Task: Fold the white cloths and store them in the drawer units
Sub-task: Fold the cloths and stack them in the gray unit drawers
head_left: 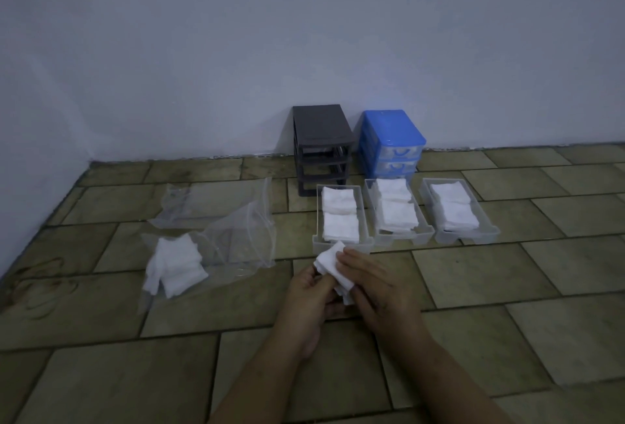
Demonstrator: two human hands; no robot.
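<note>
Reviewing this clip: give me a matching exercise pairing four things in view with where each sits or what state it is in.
Things:
1. grey drawer unit
2. blue drawer unit
3. loose cloth pile
4. cloth being folded

Places or states:
A. lies on a clear plastic bag
B. against the wall, drawers in place
C. held by the left hand and right hand
D. against the wall, slots empty

Pairs: 1-D, 2-B, 3-A, 4-C

Two drawer units (pixel 323 146) (pixel 392 142), three clear drawers (pixel 318 217) (pixel 372 210) (pixel 427 207) out on the floor, two plastic bags (pixel 216 200) (pixel 243 244)
</note>
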